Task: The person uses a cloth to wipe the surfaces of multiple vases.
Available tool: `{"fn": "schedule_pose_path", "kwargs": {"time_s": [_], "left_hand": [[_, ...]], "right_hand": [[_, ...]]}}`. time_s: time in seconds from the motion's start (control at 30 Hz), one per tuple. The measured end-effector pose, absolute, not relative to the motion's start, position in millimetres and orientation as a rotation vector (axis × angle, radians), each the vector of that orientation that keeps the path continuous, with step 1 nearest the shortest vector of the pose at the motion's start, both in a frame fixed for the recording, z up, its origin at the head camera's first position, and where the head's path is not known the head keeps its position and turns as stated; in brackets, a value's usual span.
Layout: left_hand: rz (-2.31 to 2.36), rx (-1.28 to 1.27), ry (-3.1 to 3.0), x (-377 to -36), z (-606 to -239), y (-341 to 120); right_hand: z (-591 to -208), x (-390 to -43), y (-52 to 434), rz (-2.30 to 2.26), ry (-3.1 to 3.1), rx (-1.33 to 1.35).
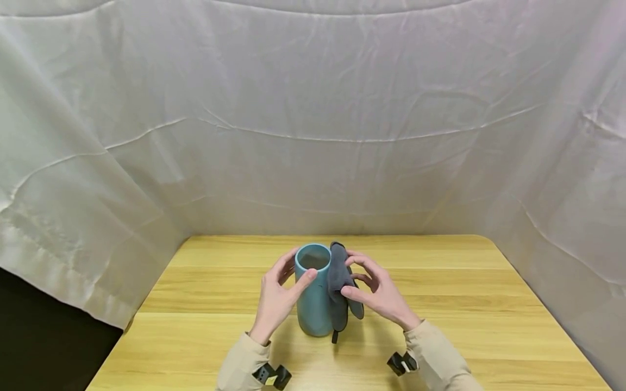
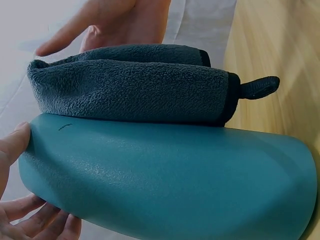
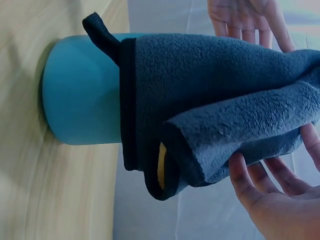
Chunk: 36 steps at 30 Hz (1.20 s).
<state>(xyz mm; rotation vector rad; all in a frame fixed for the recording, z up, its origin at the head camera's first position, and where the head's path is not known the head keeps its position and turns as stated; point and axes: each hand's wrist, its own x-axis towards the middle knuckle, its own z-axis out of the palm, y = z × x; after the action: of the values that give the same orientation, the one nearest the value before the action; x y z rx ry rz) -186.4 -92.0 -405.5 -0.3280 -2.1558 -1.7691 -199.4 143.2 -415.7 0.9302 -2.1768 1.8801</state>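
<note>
**Inspector:** Head view first. A teal cup [image 1: 313, 290] stands upright near the middle of the wooden table [image 1: 489, 304]. The left hand [image 1: 277, 297] curls round its left side, thumb by the rim. The right hand [image 1: 376, 290] holds a folded grey cloth [image 1: 340, 288] against the cup's right wall, thumb and fingers bent round it.

**Assistant:** How should the wiping be done well, in your judgement?

**Inspector:** Keep the left grip firm and low enough that the tall cup cannot tip. Press the cloth flat with the fingers, and mind its hanging loop, which dangles near the table.

**Assistant:** The left wrist view?

**Inspector:** The cup [image 2: 170, 180] fills the frame, the cloth [image 2: 135, 85] lying along its wall, in contact. The left hand's fingertips [image 2: 40, 220] show at the lower edge, curled under the cup. The right hand [image 2: 120, 22] is cut off at the top, so its hold cannot be judged here. The cup's base runs out of frame.

**Assistant:** And the right wrist view?

**Inspector:** The cloth [image 3: 220, 105] covers most of the cup [image 3: 82, 90], its loop [image 3: 102, 30] standing free. The right hand's fingers [image 3: 265, 185] sit under the cloth's folded edge. The left hand [image 3: 247, 20] appears beyond, its fingers looking fairly straight, the contact with the cup hidden by the cloth. A small yellow patch shows inside the fold; I cannot tell what it is. The cup's inside is seen only from the head view and is too dim to judge.
</note>
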Motion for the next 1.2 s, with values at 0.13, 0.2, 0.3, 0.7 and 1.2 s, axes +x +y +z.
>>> {"fn": "schedule_pose_path", "kwargs": {"time_s": [0.13, 0.2, 0.3, 0.7, 1.2], "left_hand": [[-1.769, -0.323, -2.156, -186.9, -405.6, -92.1], [-1.769, -0.322, -2.158, -187.0, -405.6, -92.0], [-1.769, -0.323, -2.158, -187.0, -405.5, -91.8], [-1.769, -0.325, -2.148, -186.6, -407.2, -91.0], [-1.765, -0.331, -2.146, -186.1, -407.6, -91.7]], "right_hand": [[-413.4, -201.2, 143.4, 1.897, -2.18, 0.909], [-412.0, -201.5, 142.4, 1.876, -2.197, 0.874], [-409.6, -201.2, 139.3, 1.819, -2.226, 0.818], [-414.4, -198.6, 124.5, 1.491, -2.342, 0.765], [-451.3, -201.3, 128.9, 1.467, -2.439, 0.696]]}}
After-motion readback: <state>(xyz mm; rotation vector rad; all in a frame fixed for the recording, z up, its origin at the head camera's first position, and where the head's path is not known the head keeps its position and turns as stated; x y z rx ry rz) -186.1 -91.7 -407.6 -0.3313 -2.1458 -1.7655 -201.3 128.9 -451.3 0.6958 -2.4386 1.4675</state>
